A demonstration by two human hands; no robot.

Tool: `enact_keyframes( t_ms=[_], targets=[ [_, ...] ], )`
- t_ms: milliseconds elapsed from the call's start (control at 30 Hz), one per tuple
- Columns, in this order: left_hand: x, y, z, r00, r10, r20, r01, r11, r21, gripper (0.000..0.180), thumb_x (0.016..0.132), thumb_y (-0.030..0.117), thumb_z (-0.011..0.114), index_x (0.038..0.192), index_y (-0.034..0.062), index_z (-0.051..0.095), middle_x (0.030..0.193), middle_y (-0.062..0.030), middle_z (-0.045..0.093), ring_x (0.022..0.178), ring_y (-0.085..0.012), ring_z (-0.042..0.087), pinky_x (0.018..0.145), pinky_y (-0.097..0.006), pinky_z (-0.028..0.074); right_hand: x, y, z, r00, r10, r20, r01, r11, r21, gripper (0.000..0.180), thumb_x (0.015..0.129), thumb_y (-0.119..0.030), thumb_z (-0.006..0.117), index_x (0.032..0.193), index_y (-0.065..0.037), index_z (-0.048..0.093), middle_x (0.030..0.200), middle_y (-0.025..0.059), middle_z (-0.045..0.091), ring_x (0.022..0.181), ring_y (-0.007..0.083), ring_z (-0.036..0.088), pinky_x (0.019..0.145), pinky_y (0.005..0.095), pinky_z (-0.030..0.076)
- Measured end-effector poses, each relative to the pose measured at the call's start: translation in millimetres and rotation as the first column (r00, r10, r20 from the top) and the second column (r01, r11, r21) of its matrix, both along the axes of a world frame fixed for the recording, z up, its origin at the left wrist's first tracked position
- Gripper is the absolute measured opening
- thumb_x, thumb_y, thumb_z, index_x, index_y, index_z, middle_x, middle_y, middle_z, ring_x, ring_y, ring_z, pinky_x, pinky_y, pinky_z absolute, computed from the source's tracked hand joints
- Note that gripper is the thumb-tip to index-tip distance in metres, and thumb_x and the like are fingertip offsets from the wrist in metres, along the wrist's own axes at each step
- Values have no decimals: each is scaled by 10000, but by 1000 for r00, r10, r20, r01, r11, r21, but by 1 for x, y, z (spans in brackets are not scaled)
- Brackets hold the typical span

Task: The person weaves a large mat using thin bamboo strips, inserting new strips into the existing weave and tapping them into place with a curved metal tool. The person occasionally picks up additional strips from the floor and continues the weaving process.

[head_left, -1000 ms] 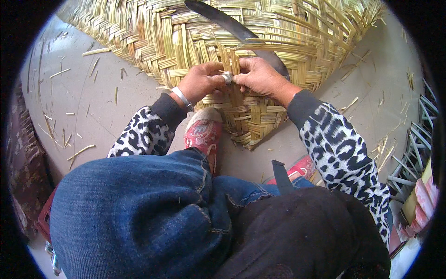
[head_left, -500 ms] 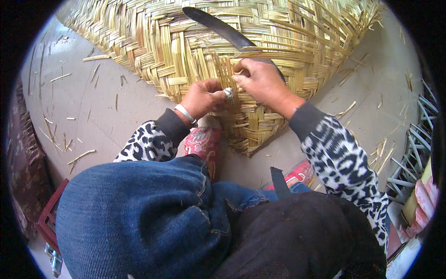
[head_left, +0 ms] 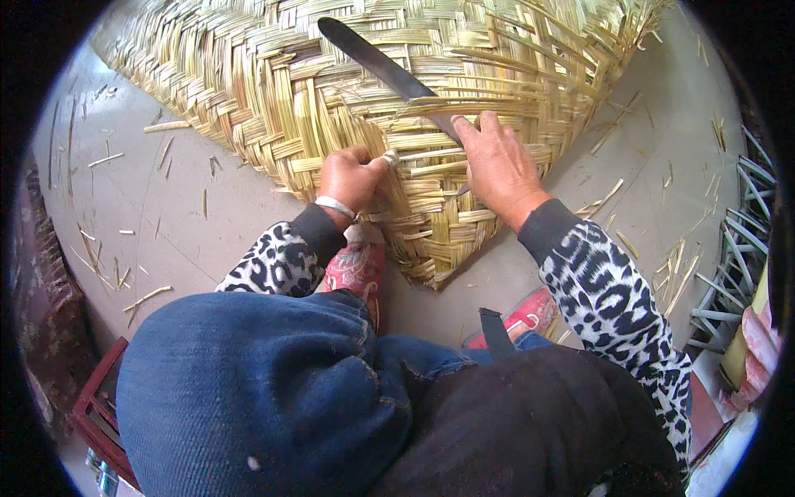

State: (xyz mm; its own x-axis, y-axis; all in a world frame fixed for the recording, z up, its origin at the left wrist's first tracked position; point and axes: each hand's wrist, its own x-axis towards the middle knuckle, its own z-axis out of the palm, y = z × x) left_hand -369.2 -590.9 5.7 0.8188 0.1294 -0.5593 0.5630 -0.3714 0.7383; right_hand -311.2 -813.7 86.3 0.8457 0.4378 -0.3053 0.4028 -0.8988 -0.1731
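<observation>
A woven mat (head_left: 273,91) of yellowish straw strips covers the far floor, its pointed corner towards me. My left hand (head_left: 352,178) is closed on straw strips (head_left: 364,137) left of the corner's middle; a pale wrap covers its thumb tip. My right hand (head_left: 501,170) is to the right, fingers curled down over the weave and the lower part of a long dark curved blade (head_left: 373,62). What those fingers grip is hidden. The blade lies slantwise on the mat, partly under loose strips (head_left: 513,106). Short cross strips (head_left: 426,155) show between my hands.
Straw scraps (head_left: 149,298) litter the grey floor (head_left: 190,240) on both sides. My red patterned shoes (head_left: 356,269) flank the mat's corner. At the right edge stand grey rods (head_left: 733,265); a dark red frame (head_left: 99,406) is at lower left.
My right hand has moved slightly right and down, away from my left hand. The strips that stood up between my hands now lie lower, towards the left hand. Light cross strips show there.
</observation>
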Motion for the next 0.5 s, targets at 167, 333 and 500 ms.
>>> enact_keyframes(
  t_ms=[167, 333, 500],
  targets=[
    [8, 2, -12, 991, -115, 72, 102, 981, 164, 304, 861, 227, 745, 733, -32, 648, 606, -42, 615, 524, -102, 577, 452, -285, 448, 10, 9, -3, 969, -184, -165, 194, 980, 49, 511, 798, -66, 624, 1301, -75, 530, 1100, 242, 523, 948, 440, 648, 831, 521, 534],
    [7, 7, -6, 997, -38, -69, 33, 997, -73, 307, 839, 253, 743, 759, -37, 685, 627, -115, 675, 549, -169, 666, 514, -313, 514, 10, 23, -14, 1000, -29, -5, 29, 1000, 9, 414, 846, -120, 619, 1249, -72, 542, 1032, 211, 575, 907, 392, 669, 792, 510, 552],
    [2, 7, -1, 995, 42, -89, -62, 971, -231, 275, 880, 215, 724, 780, -33, 664, 619, -85, 662, 542, -142, 654, 473, -276, 492, 13, 33, -23, 996, -61, -57, 67, 992, 105, 358, 874, -105, 588, 1231, -113, 557, 1040, 206, 611, 908, 392, 684, 749, 500, 564]
  ],
)
